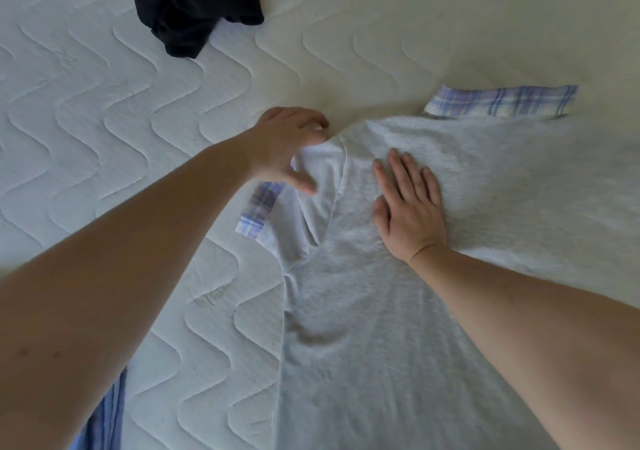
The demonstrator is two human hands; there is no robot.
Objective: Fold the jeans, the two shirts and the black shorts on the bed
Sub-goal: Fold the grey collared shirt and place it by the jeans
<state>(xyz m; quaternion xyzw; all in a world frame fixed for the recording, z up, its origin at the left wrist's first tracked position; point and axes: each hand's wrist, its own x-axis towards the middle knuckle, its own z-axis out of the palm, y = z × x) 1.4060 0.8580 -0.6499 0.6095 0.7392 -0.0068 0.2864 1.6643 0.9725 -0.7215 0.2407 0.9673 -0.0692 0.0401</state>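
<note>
Grey shirt [398, 311]: I see it spread on the bed [104, 138], plaid-trimmed sleeves out.
Right hand [410, 207]: flat, fingers straight, pressing the chest.
Left hand [287, 148]: fingers curled at the folded sleeve edge, apparently pinching it; blurred.
Black shorts [194, 2]: crumpled, well apart, far side.

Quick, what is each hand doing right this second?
Left hand: fingers curled, pinching the folded edge of the grey shirt.
Right hand: open, fingers straight, pressing flat on the grey shirt.

Grey shirt [398, 311] spread flat; black shorts [194, 2] crumpled.
</note>
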